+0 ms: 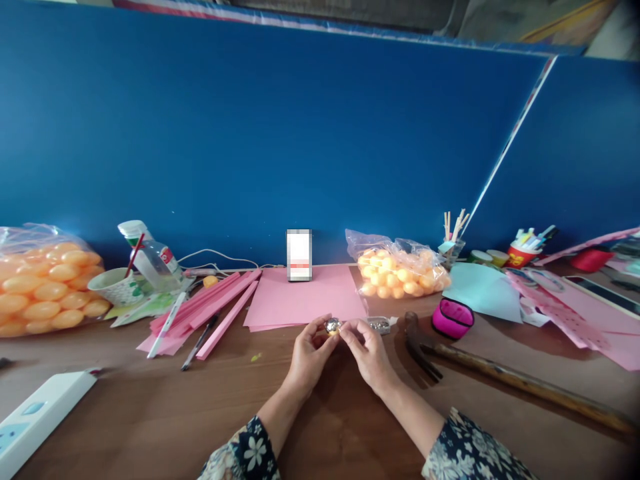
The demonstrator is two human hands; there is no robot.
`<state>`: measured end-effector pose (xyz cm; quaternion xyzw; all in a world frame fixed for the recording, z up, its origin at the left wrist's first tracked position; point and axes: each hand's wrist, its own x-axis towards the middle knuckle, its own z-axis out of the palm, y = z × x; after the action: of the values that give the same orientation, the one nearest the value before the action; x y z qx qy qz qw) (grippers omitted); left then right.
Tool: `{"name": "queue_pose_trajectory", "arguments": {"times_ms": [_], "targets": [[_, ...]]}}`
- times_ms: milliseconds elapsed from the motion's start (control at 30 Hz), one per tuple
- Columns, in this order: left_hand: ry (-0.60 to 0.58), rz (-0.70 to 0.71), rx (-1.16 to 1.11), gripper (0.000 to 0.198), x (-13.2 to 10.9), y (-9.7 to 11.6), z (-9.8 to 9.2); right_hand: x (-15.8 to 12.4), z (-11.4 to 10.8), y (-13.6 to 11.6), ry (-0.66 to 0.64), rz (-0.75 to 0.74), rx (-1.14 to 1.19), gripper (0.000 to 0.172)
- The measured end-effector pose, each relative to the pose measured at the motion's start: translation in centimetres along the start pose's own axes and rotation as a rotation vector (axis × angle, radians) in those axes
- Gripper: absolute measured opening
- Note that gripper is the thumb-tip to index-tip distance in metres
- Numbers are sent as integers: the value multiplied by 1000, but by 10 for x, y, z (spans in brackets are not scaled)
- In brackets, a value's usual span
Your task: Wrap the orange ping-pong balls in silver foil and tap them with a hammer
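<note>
My left hand (307,357) pinches a small shiny silver ball, perhaps a bell (333,325), between thumb and fingers above the table (340,427). A yellowish patch shows at the ball's underside. Close against its right side, my right hand (371,357) has thumb and forefinger pressed together; anything between those fingertips is too small to make out. Just behind the right hand lies a small clear packet (380,325) with silvery contents, partly covered by the hand. Pink paper sheets (305,300) lie beyond both hands.
A hammer (525,381) and a magenta band (453,319) lie to the right. Bags of orange balls (400,272) stand at both sides. Pink strips (200,303), a pen (200,343), a cup (115,287) and a power strip (43,417) are left. A phone (299,255) stands upright behind.
</note>
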<state>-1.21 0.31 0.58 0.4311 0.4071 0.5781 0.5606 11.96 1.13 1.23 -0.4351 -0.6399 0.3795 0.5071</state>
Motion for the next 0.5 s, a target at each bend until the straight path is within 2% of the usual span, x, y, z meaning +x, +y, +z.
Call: {"name": "queue_pose_trajectory", "arguments": {"times_ms": [500], "targets": [[-7, 6, -21, 50, 1, -2, -2, 0, 1, -1, -4, 15, -10, 21]]}}
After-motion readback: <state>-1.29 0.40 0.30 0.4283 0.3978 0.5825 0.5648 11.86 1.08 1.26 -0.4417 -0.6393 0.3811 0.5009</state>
